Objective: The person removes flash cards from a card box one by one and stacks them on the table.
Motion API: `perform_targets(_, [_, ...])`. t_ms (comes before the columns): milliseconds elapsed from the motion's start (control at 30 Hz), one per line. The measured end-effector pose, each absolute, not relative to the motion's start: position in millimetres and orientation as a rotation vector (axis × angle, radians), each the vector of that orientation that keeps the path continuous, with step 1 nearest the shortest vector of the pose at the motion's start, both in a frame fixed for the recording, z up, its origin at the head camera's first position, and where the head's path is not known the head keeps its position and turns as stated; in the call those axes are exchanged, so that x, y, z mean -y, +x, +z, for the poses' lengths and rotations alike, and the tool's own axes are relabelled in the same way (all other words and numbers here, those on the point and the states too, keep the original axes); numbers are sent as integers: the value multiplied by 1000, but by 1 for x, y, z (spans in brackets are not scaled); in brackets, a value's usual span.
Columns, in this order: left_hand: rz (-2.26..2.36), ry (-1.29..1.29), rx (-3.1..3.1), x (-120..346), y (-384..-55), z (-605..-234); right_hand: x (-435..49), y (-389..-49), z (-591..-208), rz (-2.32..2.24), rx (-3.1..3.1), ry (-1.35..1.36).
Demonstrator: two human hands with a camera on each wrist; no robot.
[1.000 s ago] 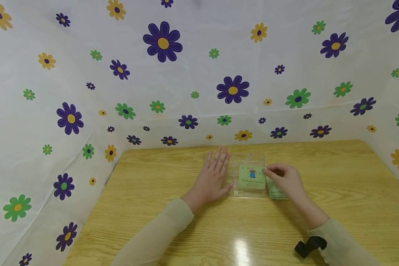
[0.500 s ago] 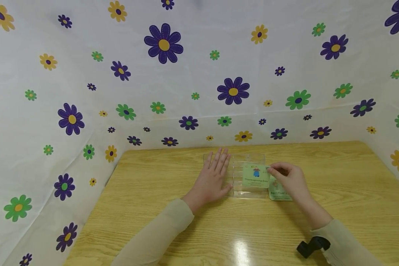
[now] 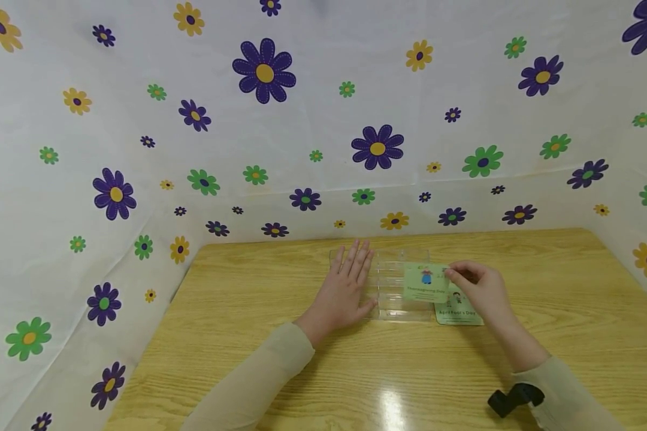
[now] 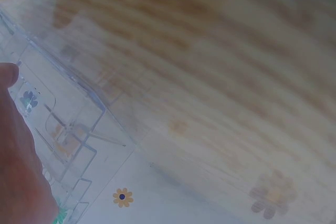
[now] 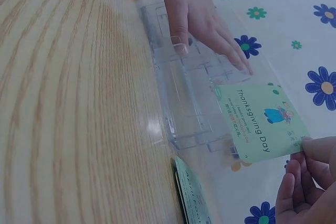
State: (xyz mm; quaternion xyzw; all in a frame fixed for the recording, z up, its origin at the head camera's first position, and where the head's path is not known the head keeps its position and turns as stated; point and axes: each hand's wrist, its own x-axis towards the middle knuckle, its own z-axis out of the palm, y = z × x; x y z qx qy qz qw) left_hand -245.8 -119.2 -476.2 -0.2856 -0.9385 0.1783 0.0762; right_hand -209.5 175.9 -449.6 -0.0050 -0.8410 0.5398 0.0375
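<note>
A green card printed "Thanksgiving Day" point(image 3: 426, 284) is pinched at its right edge by my right hand point(image 3: 480, 293), between thumb and fingers. In the right wrist view the card point(image 5: 260, 121) is raised beside the tiers of a clear plastic stepped rack point(image 3: 399, 314). My left hand point(image 3: 342, 296) rests with straight fingers on the left part of that rack, covering some of it. Below the right hand, green cards with "April Fool's Day" point(image 3: 458, 310) on top lie on the table at the rack's right side; the right wrist view shows them as a small stack point(image 5: 191, 192).
The wooden table point(image 3: 410, 371) ends at a white cloth backdrop with printed flowers point(image 3: 302, 137), close behind the rack. A black strap-like device point(image 3: 514, 400) is on the right sleeve.
My right hand has drawn the Thanksgiving card to the right, off the rack's middle, uncovering more of its tiers and of the April Fool's card. The left hand has stayed put.
</note>
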Motion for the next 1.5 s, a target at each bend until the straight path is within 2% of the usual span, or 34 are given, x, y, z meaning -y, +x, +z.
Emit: perform_targets(1500, [549, -875, 2824, 119, -246, -476, -208, -205, -463, 1740, 2480, -114])
